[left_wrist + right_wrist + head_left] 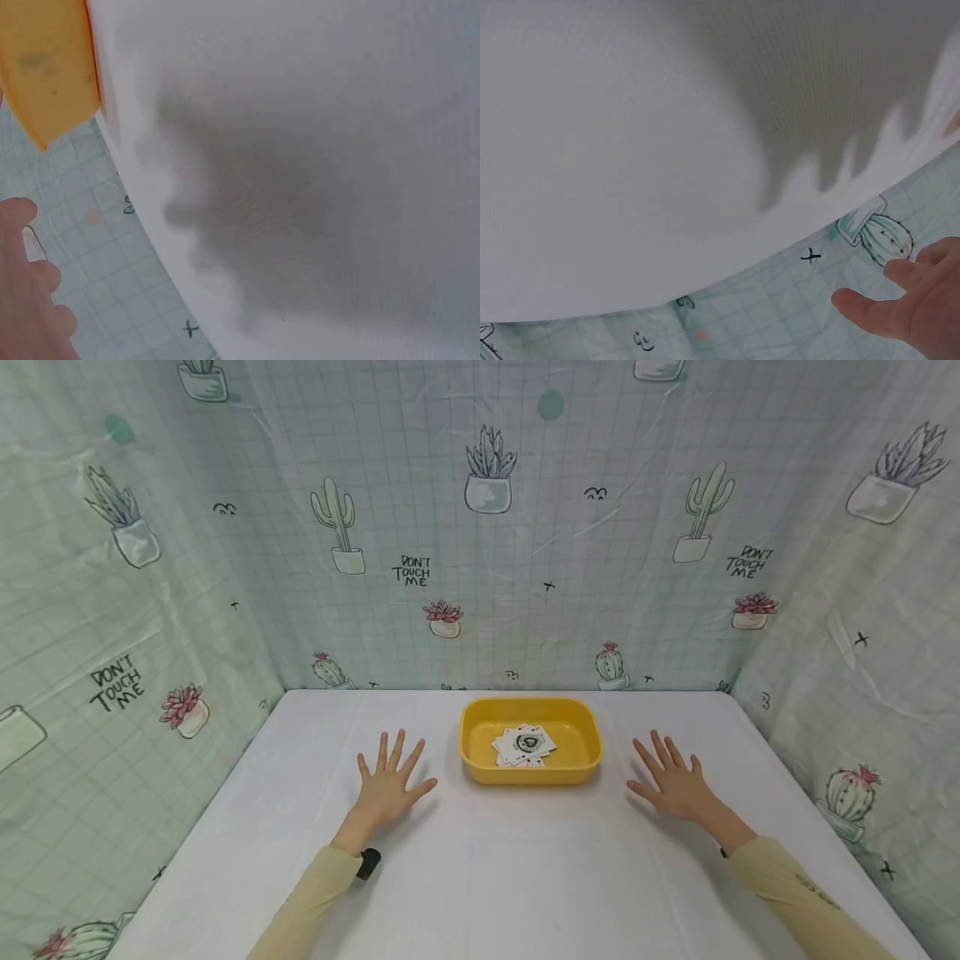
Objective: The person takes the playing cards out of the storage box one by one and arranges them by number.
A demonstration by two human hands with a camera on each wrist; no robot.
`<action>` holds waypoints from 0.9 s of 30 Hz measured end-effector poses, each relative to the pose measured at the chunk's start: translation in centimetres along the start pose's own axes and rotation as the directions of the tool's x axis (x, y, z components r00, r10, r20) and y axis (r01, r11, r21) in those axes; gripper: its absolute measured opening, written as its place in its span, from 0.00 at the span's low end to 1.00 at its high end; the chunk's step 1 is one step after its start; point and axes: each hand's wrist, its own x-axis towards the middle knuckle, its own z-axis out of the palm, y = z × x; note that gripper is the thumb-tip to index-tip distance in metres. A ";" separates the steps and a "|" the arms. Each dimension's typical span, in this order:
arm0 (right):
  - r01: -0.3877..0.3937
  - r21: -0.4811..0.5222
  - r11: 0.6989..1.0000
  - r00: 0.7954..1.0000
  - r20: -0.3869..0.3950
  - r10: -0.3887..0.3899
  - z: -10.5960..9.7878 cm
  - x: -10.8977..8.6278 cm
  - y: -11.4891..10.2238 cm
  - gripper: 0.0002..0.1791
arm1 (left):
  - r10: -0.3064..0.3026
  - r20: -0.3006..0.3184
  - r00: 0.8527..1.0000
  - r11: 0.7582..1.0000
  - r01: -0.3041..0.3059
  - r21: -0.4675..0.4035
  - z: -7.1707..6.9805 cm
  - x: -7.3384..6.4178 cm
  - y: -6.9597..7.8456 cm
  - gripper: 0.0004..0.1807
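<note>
A yellow rectangular tray (pixel 480 772) stands at the back middle of the white table, with a loose pile of playing cards (pixel 527 744) inside. An ace of spades appears to lie on top of the pile. To the tray's left, my left hand (pixel 385 793) is held over the table with its fingers straight and spread. My right hand (pixel 678 789) is spread the same way to the tray's right. Neither hand touches the tray or holds anything. The left wrist view catches part of the tray (pixel 52 67) and the edge of the left hand (pixel 30 292). The right hand (pixel 922 307) shows at lower right in its wrist view.
The white table (pixel 525 877) has a cloth-like surface and carries shadows of both hands. Patterned curtains (pixel 525 543) with cactus drawings hang behind it and along both sides. A dark band (pixel 368 863) sits at the left wrist.
</note>
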 end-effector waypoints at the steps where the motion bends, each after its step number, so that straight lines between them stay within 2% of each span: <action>1: 0.004 0.000 1.000 1.000 -0.007 -0.004 0.0 0.0 0.0 0.43 | 0.001 0.001 1.000 1.000 -0.001 0.000 0.0 0.0 0.0 0.41; 8: 0.018 -0.016 1.000 0.999 -0.040 -0.019 -0.2 0.4 -0.1 0.42 | 0.007 -0.001 1.000 1.000 -0.007 -0.017 -0.4 0.1 0.0 0.40; 17: 0.043 -0.026 0.999 0.990 -0.135 -0.046 -0.7 0.8 -1.0 0.42 | 0.046 -0.035 0.998 0.998 -0.047 -0.029 -0.3 0.6 -0.1 0.40; 21: 0.037 -0.018 0.999 0.993 -0.115 -0.039 -1.2 1.2 -1.4 0.41 | 0.070 -0.062 0.996 0.996 -0.073 -0.051 -0.4 0.9 0.1 0.39; 27: 0.034 -0.016 0.999 0.995 -0.096 -0.036 -1.6 1.6 -1.7 0.41 | 0.092 -0.072 0.993 0.993 -0.096 -0.062 -0.7 1.2 0.4 0.39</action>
